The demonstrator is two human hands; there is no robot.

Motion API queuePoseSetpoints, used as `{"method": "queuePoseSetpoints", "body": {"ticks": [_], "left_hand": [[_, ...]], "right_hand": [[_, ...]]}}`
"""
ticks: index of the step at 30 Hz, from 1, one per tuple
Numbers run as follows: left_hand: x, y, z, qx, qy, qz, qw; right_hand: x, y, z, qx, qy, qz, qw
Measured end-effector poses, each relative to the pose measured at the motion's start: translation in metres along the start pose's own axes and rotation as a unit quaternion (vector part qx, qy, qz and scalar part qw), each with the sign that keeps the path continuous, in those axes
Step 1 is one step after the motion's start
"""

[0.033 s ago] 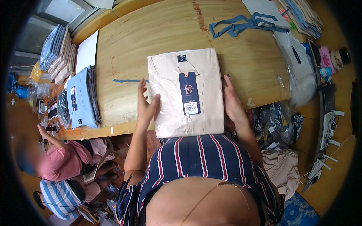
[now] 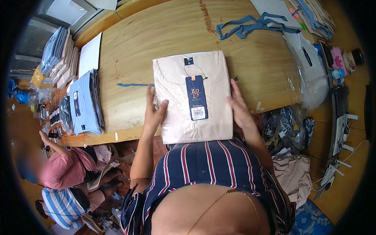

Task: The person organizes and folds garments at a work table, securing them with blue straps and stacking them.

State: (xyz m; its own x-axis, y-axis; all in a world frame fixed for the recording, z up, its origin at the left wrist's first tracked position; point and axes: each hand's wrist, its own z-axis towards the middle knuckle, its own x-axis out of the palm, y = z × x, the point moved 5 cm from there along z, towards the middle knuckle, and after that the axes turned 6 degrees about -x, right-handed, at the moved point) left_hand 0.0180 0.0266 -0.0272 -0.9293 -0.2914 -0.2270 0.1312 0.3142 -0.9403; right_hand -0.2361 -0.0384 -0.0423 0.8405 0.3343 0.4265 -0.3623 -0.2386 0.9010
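The folded cream garment point(image 2: 217, 103) was positioned at the near edge of the tabletop point(image 2: 133, 62), long axis running away from me, neckline at the far end. A navy hang tag point(image 2: 197, 86) with orange print and a white barcode sticker point(image 2: 198, 113) lay lengthwise on its glossy, film-covered front, below a dark neck label point(image 2: 188, 61). My left grip point(image 2: 154, 113) and right grip point(image 2: 241, 111) were unclosed, thumbs at its opposite long sides.

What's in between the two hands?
In the head view, a folded cream shirt with a navy hang tag lies between left hand and right hand.
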Motion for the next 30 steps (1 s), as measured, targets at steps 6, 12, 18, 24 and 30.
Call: {"method": "queuePoseSetpoints", "body": {"ticks": [6,12,18,24,30], "left_hand": [[0.007,-0.004,0.002,0.002,0.029,0.073,0.997],[-0.043,0.002,0.053,0.179,-0.174,0.581,0.774],[-0.068,-0.004,0.035,0.041,0.058,0.393,0.917],[-0.093,-0.023,-0.002,-0.104,0.335,0.401,0.846],[-0.077,-0.061,0.004,0.077,0.352,-0.055,0.931]], "right_hand": [[-0.015,-0.002,0.003,-0.025,0.007,-0.051,0.998],[-0.031,0.033,0.037,-0.253,-0.034,-0.714,0.652],[-0.101,0.037,0.043,-0.091,-0.136,-0.56,0.812],[-0.121,0.055,0.014,-0.053,-0.124,-0.656,0.742],[-0.118,0.029,0.017,-0.031,-0.128,-0.508,0.851]]}}
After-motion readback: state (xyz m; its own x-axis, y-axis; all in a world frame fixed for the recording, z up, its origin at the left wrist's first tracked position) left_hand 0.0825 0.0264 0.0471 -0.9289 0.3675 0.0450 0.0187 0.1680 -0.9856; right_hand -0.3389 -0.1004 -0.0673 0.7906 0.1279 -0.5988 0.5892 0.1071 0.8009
